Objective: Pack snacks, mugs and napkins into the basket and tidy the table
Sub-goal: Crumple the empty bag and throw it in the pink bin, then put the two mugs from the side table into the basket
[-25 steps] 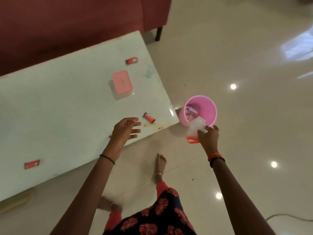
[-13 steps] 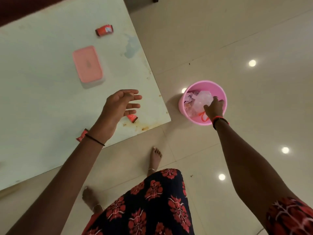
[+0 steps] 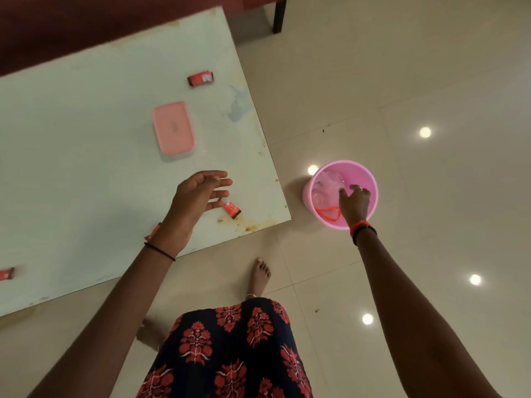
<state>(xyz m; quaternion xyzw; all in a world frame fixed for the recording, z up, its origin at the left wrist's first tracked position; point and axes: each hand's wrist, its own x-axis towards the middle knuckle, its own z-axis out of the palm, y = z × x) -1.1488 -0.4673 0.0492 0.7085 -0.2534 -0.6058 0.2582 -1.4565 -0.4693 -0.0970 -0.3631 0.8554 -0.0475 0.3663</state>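
head view, single moment.

basket: pink plastic, bucket-shaped. it stands on the floor just off the bench corner, on my right. judged: it sits there so one hand can drop things in while the other works the bench top.

right hand: down inside the rim, fingers spread and pointing down over a crumpled clear plastic bag. nothing pinched that i can see. cannot tell whether the tips touch the bag. a red-orange cord lies in the basket beside my wrist. bag contents too blurred to say.

left hand: hovers over the bench near the front edge, fingers loosely spread, holding nothing. nearest snack packet, red, lies just beside the fingertips and partly under them from this angle. contact not confirmed. judged: the hand is staged there to take that packet next.

on the bench now:
- far snack packet, toward the back edge
- hidden snack packet, half covered by my left wrist
- edge snack packet, at the left border of the frame
- pink lidded box, mid-bench

no mugs or napkins in sight. judged: packing is partway, with four packets to go. the rust-coloured stains near the corner will want wiping for the tidy step.
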